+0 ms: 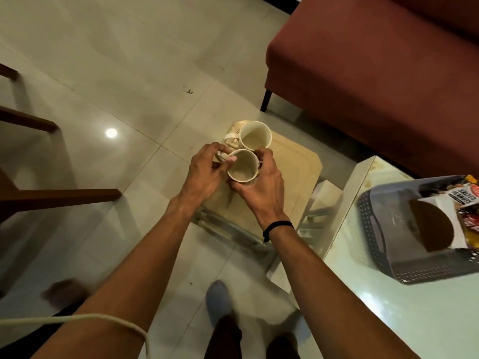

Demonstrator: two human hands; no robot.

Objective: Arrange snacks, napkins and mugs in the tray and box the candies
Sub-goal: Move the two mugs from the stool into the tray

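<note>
Two cream mugs stand on a small beige stool (293, 174). The near mug (242, 167) is empty and upright, and both my hands are on it. My left hand (207, 172) grips its handle side from the left. My right hand (259, 182) wraps its wall from the right and below. The far mug (255, 138) stands just behind, touching or nearly touching the near one, handle to the left. At the right, a dark perforated tray (373, 229) sits on the glass table and holds a salted peanuts pack (464, 196), other snack packs and napkins (438, 224).
A rust-red sofa (375, 73) fills the upper right, its black leg close behind the stool. The glass table (388, 307) runs along the right. Wooden chair legs (51, 198) reach in from the left. My feet are on the tiled floor below.
</note>
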